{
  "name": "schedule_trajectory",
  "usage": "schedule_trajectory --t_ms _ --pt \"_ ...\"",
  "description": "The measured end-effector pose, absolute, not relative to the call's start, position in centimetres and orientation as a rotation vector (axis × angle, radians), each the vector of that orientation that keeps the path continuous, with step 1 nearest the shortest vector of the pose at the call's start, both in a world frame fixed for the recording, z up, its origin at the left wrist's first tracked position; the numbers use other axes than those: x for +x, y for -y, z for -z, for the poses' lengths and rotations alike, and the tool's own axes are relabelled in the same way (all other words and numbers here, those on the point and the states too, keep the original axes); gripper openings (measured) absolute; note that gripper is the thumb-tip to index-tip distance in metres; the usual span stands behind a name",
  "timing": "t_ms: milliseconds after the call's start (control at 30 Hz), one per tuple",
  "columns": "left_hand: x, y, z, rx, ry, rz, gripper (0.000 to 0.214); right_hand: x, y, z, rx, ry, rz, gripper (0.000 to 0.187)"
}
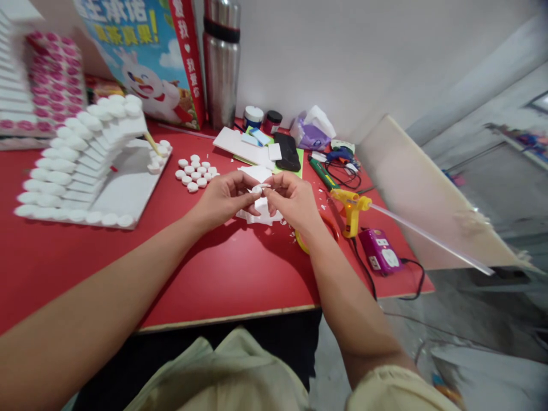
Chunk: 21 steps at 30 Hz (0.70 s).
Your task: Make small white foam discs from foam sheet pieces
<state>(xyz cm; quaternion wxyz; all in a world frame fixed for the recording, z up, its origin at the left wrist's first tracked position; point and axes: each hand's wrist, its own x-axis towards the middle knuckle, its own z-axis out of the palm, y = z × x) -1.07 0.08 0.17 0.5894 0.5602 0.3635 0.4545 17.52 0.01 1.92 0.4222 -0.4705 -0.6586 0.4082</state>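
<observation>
My left hand (225,196) and my right hand (289,197) meet over the middle of the red table (222,274). Both pinch a small white round piece (258,188) between their fingertips. Under the hands lie white foam scraps (261,214) and a flat white foam sheet (256,172). A cluster of several small white round pieces (196,172) lies just left of the hands. Further left stands a white stepped foam model (88,165) edged with the same round pieces.
A yellow glue gun (351,208) with a long clear stick, a purple power strip (379,251) and a tape roll (302,240) sit right of my hands. At the back stand a steel flask (221,63), a printed box (145,57), paint jars, a black case and a green tool.
</observation>
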Motion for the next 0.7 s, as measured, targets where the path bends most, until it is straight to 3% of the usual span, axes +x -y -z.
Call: schedule_trajectory --t_ms 367,567,700 --pt "-1.4 -0.3 0.7 1.929 -0.972 -1.253 0.019 17.7 -0.3 -1.4 -1.163 1.721 -0.945 0.019" --pt "-1.7 -0.4 0.7 1.989 -0.953 -1.275 0.023 17.9 -0.3 -1.7 -1.146 1.73 -0.909 0.018" --pt "-1.3 -0.1 0.5 1.731 -0.937 -1.203 0.029 17.9 -0.2 -1.7 -1.195 1.74 -0.828 0.015"
